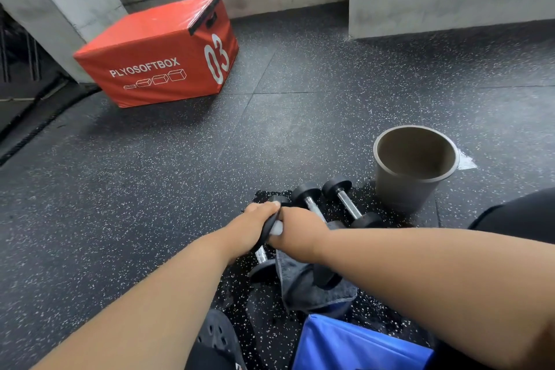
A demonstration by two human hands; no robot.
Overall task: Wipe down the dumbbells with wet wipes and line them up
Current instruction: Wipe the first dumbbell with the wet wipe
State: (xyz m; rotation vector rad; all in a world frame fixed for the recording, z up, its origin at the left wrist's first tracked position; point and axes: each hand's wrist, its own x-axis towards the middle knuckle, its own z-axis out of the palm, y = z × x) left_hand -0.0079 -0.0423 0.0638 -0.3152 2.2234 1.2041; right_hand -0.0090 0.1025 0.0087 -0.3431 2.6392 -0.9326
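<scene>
My left hand grips a black dumbbell by its head; my right hand is closed on a white wipe against it. Two chrome-handled dumbbells lie beside the grey bucket. Open floor stretches left.

Bucket right of dumbbells, left floor free

Dumbbells: shiny metal handles, matt black heads; floor speckled rubber.
</scene>
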